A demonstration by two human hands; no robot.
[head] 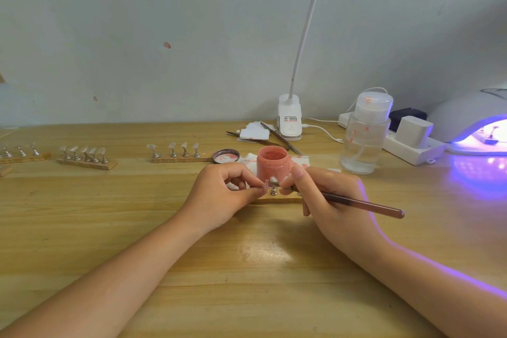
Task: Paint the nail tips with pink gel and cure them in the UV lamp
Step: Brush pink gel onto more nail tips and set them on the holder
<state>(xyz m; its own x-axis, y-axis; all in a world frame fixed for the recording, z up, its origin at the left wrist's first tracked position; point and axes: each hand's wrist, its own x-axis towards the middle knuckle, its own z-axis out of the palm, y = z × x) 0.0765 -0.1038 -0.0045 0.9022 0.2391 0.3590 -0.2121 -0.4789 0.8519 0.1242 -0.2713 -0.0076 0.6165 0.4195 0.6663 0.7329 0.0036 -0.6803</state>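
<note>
Early-mid: left hand (pixel 233 192) pinches a nail tip (pixel 265 183) near the open pink gel jar (pixel 273 164), right hand (pixel 326 195) grips brush (pixel 362 203); far-left racks (pixel 178 153) unpainted, UV lamp (pixel 477 123) lit far right.

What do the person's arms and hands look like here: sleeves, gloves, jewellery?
Both forearms are bare up to the frame edge, no sleeves in view. The left hand and right hand wear no gloves; no rings, watch or bracelets show. Violet light edges the right forearm.

Soft even daylight; violet glow spills from the UV lamp (pixel 477 123); edges bend.
</note>
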